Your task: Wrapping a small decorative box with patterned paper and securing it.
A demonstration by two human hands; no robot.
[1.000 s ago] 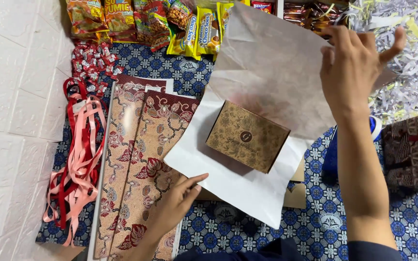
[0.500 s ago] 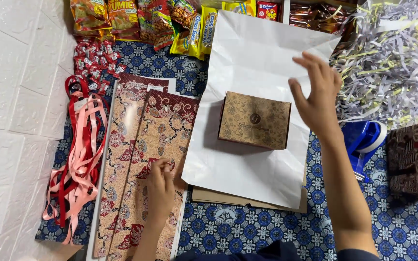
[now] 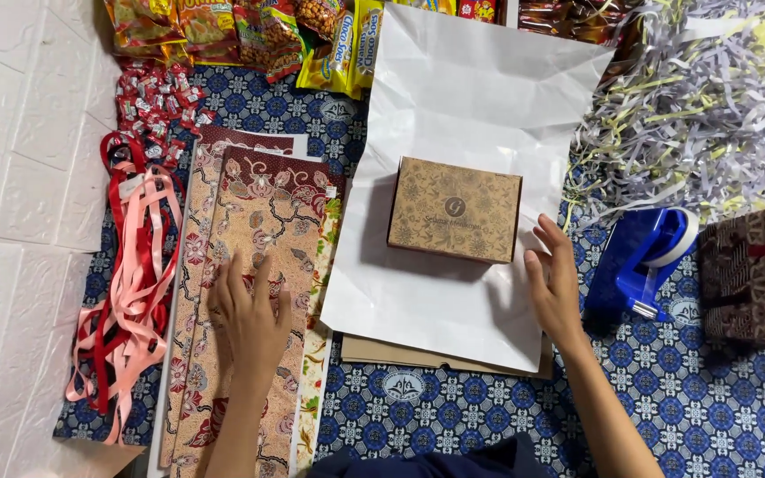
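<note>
Two hands lie flat with the fingers spread and grip nothing: the left hand (image 3: 248,312) rests on the patterned sheets (image 3: 258,239), and the right hand (image 3: 553,281) touches the right edge of the white paper (image 3: 480,97). On the middle of this paper stands a brown box (image 3: 455,210), closed, just left of the right hand. Ribbons (image 3: 130,274) lie left of the sheets, a blue tape dispenser (image 3: 644,257) is right of the paper, and shredded paper (image 3: 701,97) is behind it.
</note>
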